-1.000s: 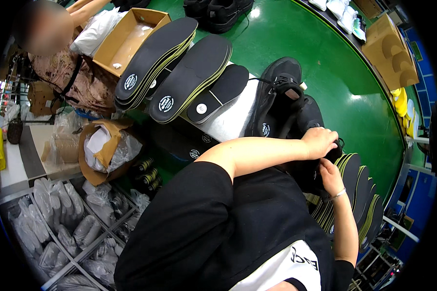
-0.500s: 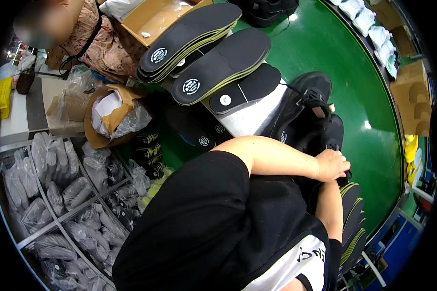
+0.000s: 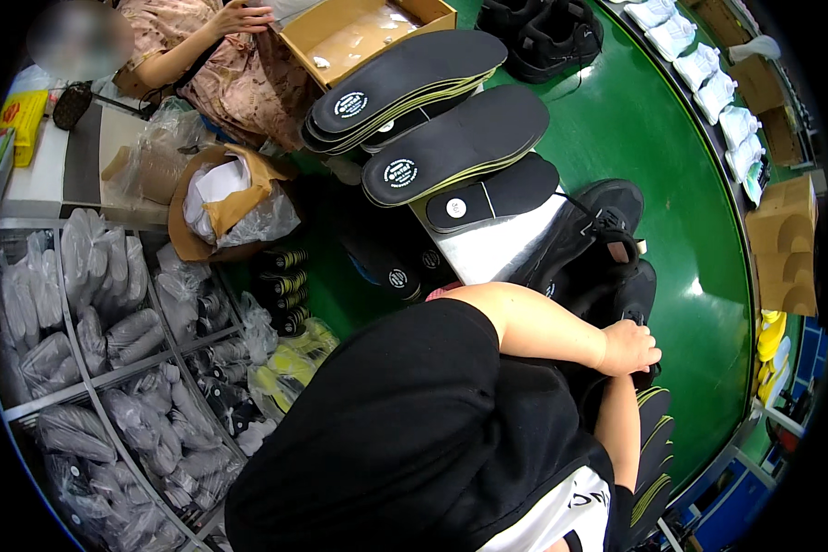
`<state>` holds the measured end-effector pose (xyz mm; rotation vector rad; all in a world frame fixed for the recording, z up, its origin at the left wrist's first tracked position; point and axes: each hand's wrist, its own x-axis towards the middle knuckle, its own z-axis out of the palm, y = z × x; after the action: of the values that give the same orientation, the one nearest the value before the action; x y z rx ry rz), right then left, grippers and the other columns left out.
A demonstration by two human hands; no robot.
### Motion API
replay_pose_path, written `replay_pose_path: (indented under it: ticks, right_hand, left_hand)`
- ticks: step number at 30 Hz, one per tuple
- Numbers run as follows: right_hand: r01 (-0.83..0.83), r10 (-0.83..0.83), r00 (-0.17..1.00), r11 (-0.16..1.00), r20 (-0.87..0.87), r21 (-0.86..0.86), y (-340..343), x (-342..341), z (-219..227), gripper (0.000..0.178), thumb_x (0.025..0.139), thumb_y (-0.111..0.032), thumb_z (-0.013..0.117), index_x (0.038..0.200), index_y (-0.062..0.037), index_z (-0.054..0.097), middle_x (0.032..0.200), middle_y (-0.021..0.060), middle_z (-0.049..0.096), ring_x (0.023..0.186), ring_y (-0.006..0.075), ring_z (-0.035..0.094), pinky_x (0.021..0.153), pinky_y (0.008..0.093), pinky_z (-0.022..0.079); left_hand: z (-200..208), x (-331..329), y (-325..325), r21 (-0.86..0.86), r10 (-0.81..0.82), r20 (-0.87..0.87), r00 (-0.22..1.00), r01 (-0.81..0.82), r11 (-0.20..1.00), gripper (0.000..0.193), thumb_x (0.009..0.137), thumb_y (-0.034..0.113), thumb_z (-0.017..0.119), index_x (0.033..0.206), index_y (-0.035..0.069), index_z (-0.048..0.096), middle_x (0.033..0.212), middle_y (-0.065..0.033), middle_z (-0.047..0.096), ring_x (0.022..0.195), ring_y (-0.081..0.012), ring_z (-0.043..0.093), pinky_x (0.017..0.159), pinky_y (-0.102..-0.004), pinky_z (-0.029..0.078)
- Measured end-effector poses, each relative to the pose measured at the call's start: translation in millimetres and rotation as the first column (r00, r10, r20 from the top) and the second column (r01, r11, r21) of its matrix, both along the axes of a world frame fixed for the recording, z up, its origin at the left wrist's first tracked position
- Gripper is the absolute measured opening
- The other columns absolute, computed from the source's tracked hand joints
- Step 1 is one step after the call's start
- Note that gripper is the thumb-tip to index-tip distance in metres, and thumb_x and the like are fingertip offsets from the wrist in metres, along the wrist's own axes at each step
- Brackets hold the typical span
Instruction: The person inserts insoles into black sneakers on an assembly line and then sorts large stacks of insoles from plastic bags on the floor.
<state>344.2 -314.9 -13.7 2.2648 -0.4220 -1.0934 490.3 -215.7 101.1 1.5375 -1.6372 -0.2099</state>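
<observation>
My left arm crosses in front of me, and my left hand [image 3: 629, 349] is closed at the near end of a black shoe [image 3: 633, 296] with laces. My right forearm [image 3: 619, 423] comes up from below; the right hand itself is hidden under the left one. Just beyond lies another black sneaker [image 3: 587, 230] beside a shiny metal surface [image 3: 499, 250]. On that surface are a single black insole [image 3: 515, 190] with a round white label and a stack of black insoles [image 3: 474, 138] with yellow-green edges.
More stacked insoles lie at the far side [image 3: 414, 78] and by my right arm [image 3: 650, 460]. A divided rack [image 3: 92, 391] holds bagged grey items at left. Near it stands an open carton [image 3: 182, 207]. A co-worker's hand [image 3: 241, 18] shows beside a cardboard box [image 3: 340, 46]; black shoes [image 3: 557, 41] sit beyond.
The view has shifted, so the insoles and shoes appear lower and farther right. A co-worker's raised hand has come into sight at the upper left. My hands stay together by the shoe.
</observation>
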Motion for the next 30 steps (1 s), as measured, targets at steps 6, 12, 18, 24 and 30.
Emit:
replay_pose_path:
  ticks: [6,12,18,24,30]
  right_hand:
    - [-0.008,0.008,1.0,1.0,-0.01,-0.029,-3,-11,2,0.039,0.086,-0.022,0.032,0.123,-0.0099,0.029,0.124,0.004,0.034,0.114,0.0178,0.029,0.095,0.0315,0.02]
    - [-0.008,0.007,1.0,0.999,-0.021,-0.048,0,-18,3,0.042,0.086,-0.023,0.031,0.126,-0.0111,0.025,0.127,0.0035,0.03,0.117,0.0175,0.025,0.097,0.0326,0.018]
    - [0.007,-0.008,1.0,0.998,-0.024,-0.054,2,-18,2,0.045,0.087,-0.025,0.029,0.129,-0.0122,0.021,0.131,0.003,0.027,0.12,0.0172,0.022,0.099,0.0336,0.015]
    - [0.013,-0.015,0.999,0.997,-0.04,-0.072,11,-20,1,0.048,0.087,-0.026,0.028,0.132,-0.0134,0.017,0.134,0.0025,0.023,0.123,0.0168,0.019,0.1,0.0346,0.013]
    - [-0.024,-0.012,0.986,0.977,0.164,0.214,18,-20,25,0.037,0.085,-0.017,0.033,0.12,-0.0065,0.038,0.126,0.0117,0.037,0.115,0.0208,0.032,0.095,0.0306,0.024]
  left_hand:
    - [-5,-8,-7,-0.071,0.069,0.032,0.997,-0.067,0.995,0.02,0.072,0.028,0.055,0.073,0.009,0.05,0.068,-0.0043,0.053,0.068,-0.0206,0.054,0.054,-0.0315,0.045]
    - [-6,-7,-4,-0.068,0.048,0.015,0.999,-0.047,0.997,0.019,0.074,0.028,0.053,0.073,0.009,0.051,0.069,-0.0051,0.053,0.07,-0.021,0.055,0.056,-0.0319,0.046]
    - [-5,-7,-3,-0.058,0.044,0.011,0.999,-0.043,0.997,0.019,0.073,0.028,0.053,0.073,0.009,0.05,0.069,-0.0058,0.054,0.07,-0.0219,0.055,0.057,-0.0328,0.047]
    - [-6,-9,-7,-0.066,0.033,-0.01,0.999,-0.034,0.997,0.02,0.073,0.028,0.053,0.073,0.009,0.05,0.069,-0.0057,0.053,0.069,-0.0221,0.054,0.056,-0.0327,0.047]
    - [-5,-6,-5,-0.036,0.0,-0.017,1.0,-0.001,0.999,0.02,0.073,0.028,0.055,0.077,0.008,0.05,0.072,-0.0062,0.053,0.072,-0.0231,0.054,0.06,-0.0329,0.045]
